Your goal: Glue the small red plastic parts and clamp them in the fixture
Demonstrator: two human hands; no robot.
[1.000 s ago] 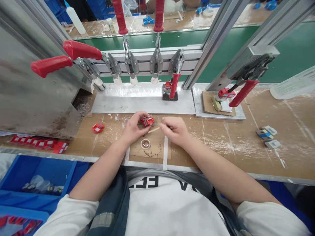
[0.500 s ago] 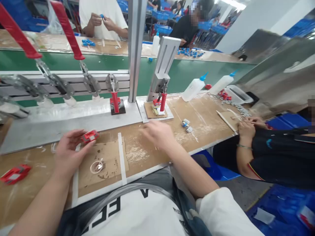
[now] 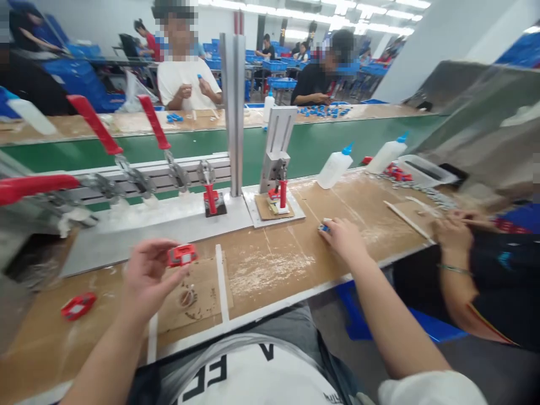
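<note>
our left hand pinches the red part above the counter, keeping it ready; our right hand closes on a small blue piece.

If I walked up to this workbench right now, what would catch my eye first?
Probably the small red part pinched in the person's left hand above the brown bench, while the right hand reaches out to a small blue-and-white piece. Behind them, a row of red-handled clamps sticks up along a metal rail, with two white squeeze bottles to the right.
</note>
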